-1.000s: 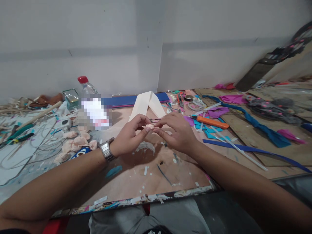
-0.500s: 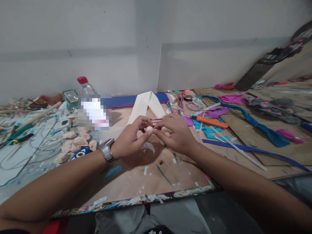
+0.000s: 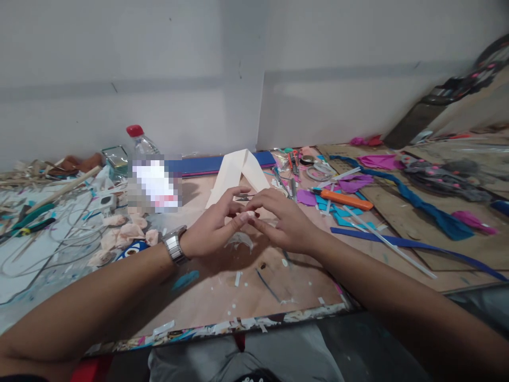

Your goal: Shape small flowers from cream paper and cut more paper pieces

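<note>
Over the middle of the pale-brown wooden bench [image 3: 222, 297], nearer its far edge than its near one is the cream folded paper strip [image 3: 228, 170], with both bare hands just in front of it, meeting at the fingertips. The left hand [image 3: 212, 225], a silver metal-band watch [image 3: 175, 245] on its wrist, is curved, with the gap between thumb and forefinger narrow at the tips. The right hand [image 3: 286, 220] is curled in the same way, palm down, thumb and forefinger brought nearly together. Between the two sets of tips sits a small pale-pink scrap of soft-looking material [image 3: 251, 213], pinched by both hands; the fingers cover most of it, so its shape is hard to make out. Toward the bench's left side, just beyond the watch, lies a cluster of crumpled pale-pink pieces [image 3: 127, 233]. Along the far edge, behind the folded strip, lies a long flat blue panel [image 3: 199, 167]. To the right of the right hand are an orange-handled cutter [image 3: 345, 199], a long flat blue strip [image 3: 382, 240] running toward the bench's near right corner, and a slim translucent white stick [image 3: 392, 243] crossing that strip.
</note>
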The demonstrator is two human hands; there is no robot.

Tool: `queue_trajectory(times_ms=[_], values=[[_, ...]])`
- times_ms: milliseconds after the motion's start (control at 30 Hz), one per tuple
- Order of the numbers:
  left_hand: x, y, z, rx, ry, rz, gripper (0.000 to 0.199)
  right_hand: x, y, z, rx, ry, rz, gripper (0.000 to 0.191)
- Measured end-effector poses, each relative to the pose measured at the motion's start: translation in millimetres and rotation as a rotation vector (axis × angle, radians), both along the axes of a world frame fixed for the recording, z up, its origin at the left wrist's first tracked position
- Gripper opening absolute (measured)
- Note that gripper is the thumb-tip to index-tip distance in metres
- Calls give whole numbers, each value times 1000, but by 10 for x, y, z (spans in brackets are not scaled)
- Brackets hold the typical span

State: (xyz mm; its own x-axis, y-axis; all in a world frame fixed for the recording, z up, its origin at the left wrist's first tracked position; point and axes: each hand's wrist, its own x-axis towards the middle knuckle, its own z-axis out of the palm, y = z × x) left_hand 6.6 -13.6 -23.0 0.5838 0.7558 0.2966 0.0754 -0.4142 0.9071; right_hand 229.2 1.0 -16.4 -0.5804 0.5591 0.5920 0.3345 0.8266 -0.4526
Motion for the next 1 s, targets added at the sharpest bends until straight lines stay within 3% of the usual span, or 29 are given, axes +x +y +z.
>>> queue_trajectory(times_ms=[200,367,533,667,1000], values=[[-30,29,81,150,-6,194,22,11,-7,65,-393,252,-85,27],[-5,-7,146,181,73,228,29,-1,2,65,-631,403,-34,36],[0,-7,131,202,24,285,25,-20,7,45,-817,476,-2,45],[-1,-9,105,299,-58,320,14,-25,18,50,-872,533,15,48],[14,-26,134,370,-43,323,12,-21,-12,61,-810,461,-19,45]])
